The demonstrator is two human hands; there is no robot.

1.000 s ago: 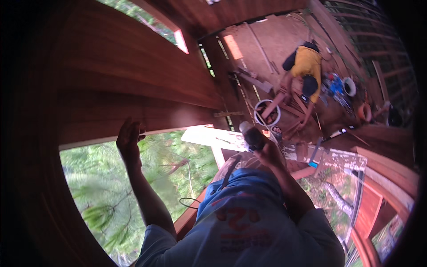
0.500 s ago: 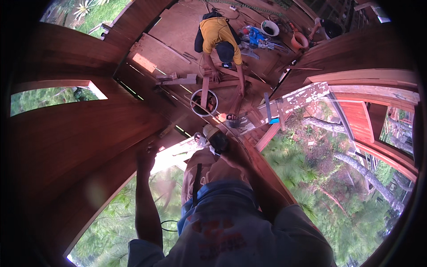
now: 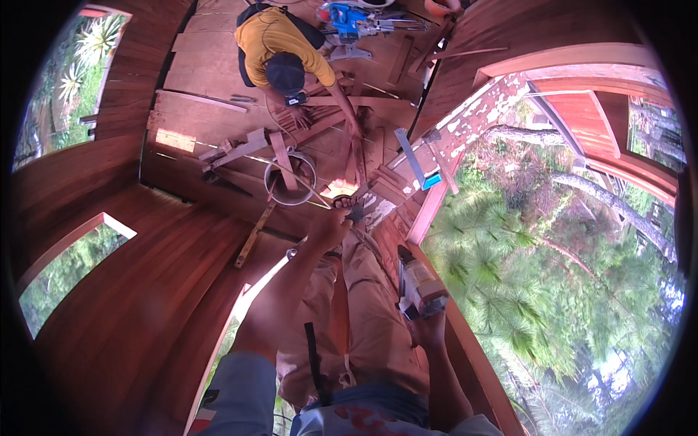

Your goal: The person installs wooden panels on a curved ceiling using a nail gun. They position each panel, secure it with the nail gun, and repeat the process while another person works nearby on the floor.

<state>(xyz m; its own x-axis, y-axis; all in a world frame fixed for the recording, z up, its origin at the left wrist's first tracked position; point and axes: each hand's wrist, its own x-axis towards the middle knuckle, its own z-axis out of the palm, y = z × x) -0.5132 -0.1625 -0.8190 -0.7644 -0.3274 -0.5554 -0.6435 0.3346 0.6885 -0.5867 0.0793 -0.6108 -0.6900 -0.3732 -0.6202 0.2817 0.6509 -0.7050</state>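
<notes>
My right hand grips a hand-held power tool with a pale and dark body, close beside my right leg at the timber edge. I cannot make out the tool's exact kind. Stretched out ahead, my left hand is closed on a thin yellowish cord, which runs past a bucket toward the far left. The fingers are partly hidden. Just beyond that hand a foot in a dark sandal rests near the peeling-painted beam.
A person in a yellow shirt crouches ahead, hands on wood slats. A bucket holds a board. A blue-handled saw lies by the beam. A blue power tool lies farther back. Openings on the right drop away to trees.
My right hand has drawn the power tool back and right, beside my leg. My left hand has left the left wall and reached forward to the cord. The view has shifted.
</notes>
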